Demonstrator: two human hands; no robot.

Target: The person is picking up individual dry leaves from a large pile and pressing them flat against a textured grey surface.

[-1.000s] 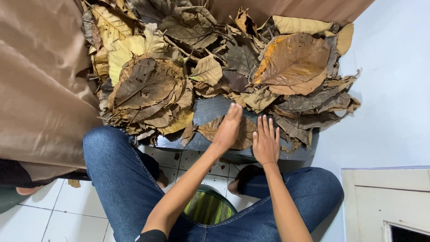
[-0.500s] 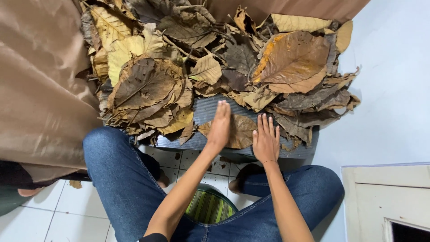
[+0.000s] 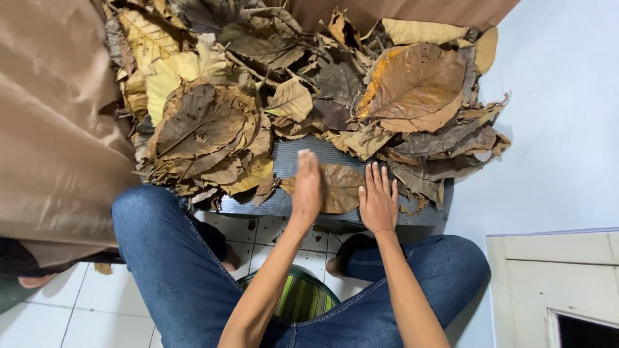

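Observation:
A brown dry leaf (image 3: 340, 187) lies flat on a grey ribbed board (image 3: 293, 161) in front of me. My left hand (image 3: 307, 185) stands on its edge with straight fingers, touching the leaf's left side. My right hand (image 3: 378, 200) rests flat, fingers spread, on the leaf's right side. Neither hand grips anything. Behind the board a big pile of dry brown and yellow leaves (image 3: 258, 96) covers the surface.
A brown cloth (image 3: 51, 122) hangs at the left. My knees in blue jeans (image 3: 161, 251) frame a green striped stool (image 3: 300, 299) over white floor tiles. A pale wall (image 3: 561, 129) and a white cabinet (image 3: 554, 283) stand at the right.
My left hand has slid left across the leaf and turned onto its edge. My right hand has stayed flat on the leaf's right side.

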